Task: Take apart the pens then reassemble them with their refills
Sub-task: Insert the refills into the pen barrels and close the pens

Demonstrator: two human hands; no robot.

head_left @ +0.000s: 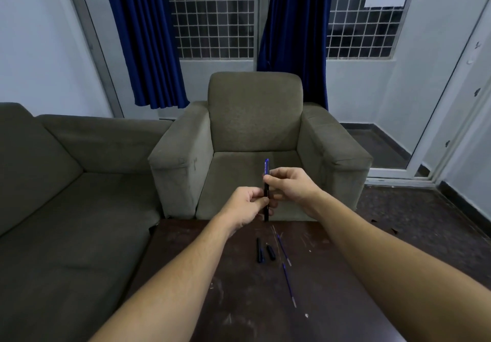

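Both hands share the grip on one pen, held upright in the air above the far edge of the counter: the right hand pinches the barrel near its middle with fingers closed round it, and the left hand closes on the lower part, thumb and fingers pressed to the black section. Its blue top end stands clear above the right hand. Judging by what lies below, the taking apart is partly done: two blue refills rest loose on the dark, scratched counter, with a long black barrel piece and a shorter black piece just beside them. Whether the held pen is being unscrewed or closed up I cannot tell; the joint is hidden under the fingers. Loose parts remain unassembled, so most reassembly looks still ahead. Beyond the counter stand an armchair and a sofa, neither in the way.
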